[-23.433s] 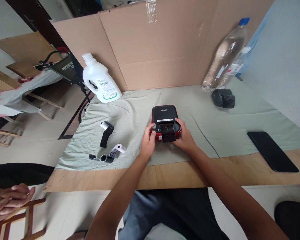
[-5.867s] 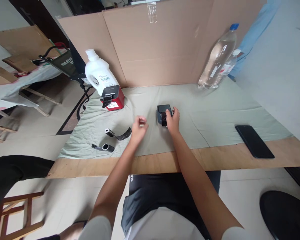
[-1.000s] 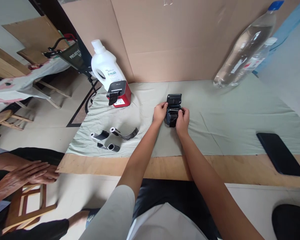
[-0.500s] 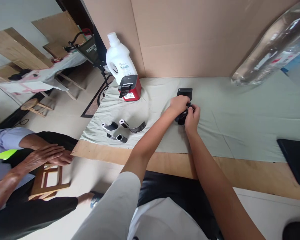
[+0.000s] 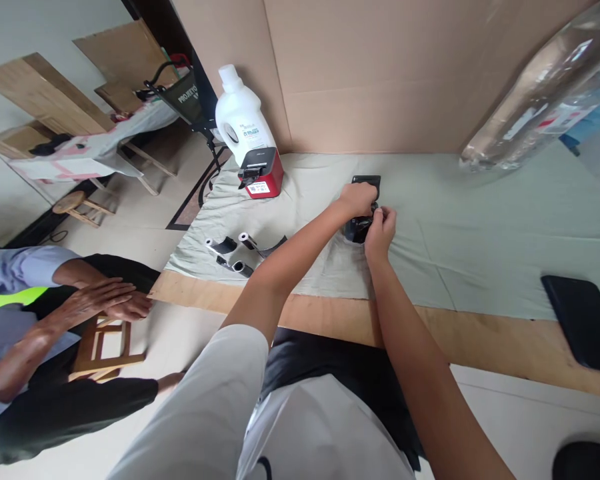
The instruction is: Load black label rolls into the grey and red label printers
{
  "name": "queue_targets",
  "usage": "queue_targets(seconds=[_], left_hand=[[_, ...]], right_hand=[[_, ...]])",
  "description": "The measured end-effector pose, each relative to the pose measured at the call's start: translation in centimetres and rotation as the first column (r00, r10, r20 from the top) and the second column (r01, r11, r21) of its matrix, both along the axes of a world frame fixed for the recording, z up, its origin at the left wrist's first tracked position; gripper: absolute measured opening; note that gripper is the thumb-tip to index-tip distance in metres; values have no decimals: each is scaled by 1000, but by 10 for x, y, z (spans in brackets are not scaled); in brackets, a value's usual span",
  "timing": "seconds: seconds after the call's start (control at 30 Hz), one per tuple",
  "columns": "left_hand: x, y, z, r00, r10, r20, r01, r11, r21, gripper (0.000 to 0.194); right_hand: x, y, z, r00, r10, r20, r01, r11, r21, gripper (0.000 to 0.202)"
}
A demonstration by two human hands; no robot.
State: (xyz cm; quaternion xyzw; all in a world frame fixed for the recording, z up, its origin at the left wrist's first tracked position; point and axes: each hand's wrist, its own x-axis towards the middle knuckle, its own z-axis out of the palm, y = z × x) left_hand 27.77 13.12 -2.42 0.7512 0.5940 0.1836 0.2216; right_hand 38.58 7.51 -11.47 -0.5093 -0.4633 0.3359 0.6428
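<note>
A small black device (image 5: 355,230), boxy like a label printer, lies on the cloth with a flat black lid (image 5: 366,179) raised at its far side. Over its middle bends my left hand (image 5: 359,199), fingers closed and their tips hidden. My right hand (image 5: 380,233) is closed against the device's right side, thumb and fingers pinched at a shiny black part. What exactly lies between the fingertips is too dark to make out. Left of my forearm are several small rolls, among them a white-ended roll (image 5: 246,240) with a black strip unwound.
A red and black printer-like box (image 5: 267,181) stands before a white detergent bottle (image 5: 245,120). Cardboard (image 5: 370,80) rises behind the table. A black phone-like slab (image 5: 583,320) lies at the right edge, a plastic-wrapped bundle (image 5: 535,100) behind. A seated person's hands (image 5: 115,300) rest at left.
The view has shifted slightly. Both my hands stay at the black device, their fingers a little shifted. My left forearm now covers part of one unwound strip.
</note>
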Motion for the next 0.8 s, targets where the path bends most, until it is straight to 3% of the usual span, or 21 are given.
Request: queue_targets(seconds=[0.23, 0.3, 0.43, 0.5, 0.6, 0.67, 0.73, 0.8], left_hand=[[-25, -34, 19, 935, 52, 350, -135, 967, 215, 17], [-39, -45, 22, 827, 79, 556, -243, 943, 228, 21], [-85, -90, 25, 465, 160, 871, -457, 886, 81, 34], [-115, -127, 25, 328, 190, 925, -561, 827, 29, 44], [-160, -190, 25, 211, 253, 944, -675, 736, -47, 49], [-188, -229, 26, 145, 290, 946, -761, 644, -81, 48], [-214, -262, 25, 114, 308, 945, -844, 532, -71, 41], [-235, -288, 24, 135, 302, 944, -893, 450, -16, 32]], right_hand=[[7, 2, 12, 993, -32, -111, 22, 996, -91, 39], [11, 4, 13, 981, -34, -193, 5, 989, -148, 35], [16, 5, 18, 917, -65, -394, -34, 970, -239, 28], [16, 4, 21, 894, -87, -440, -33, 965, -259, 25], [14, 1, 23, 893, -89, -440, -33, 965, -261, 18], [13, -1, 24, 900, -83, -427, -29, 968, -251, 14], [12, -3, 26, 909, -82, -409, -21, 970, -243, 13], [11, -4, 28, 914, -85, -397, -15, 970, -242, 14]])
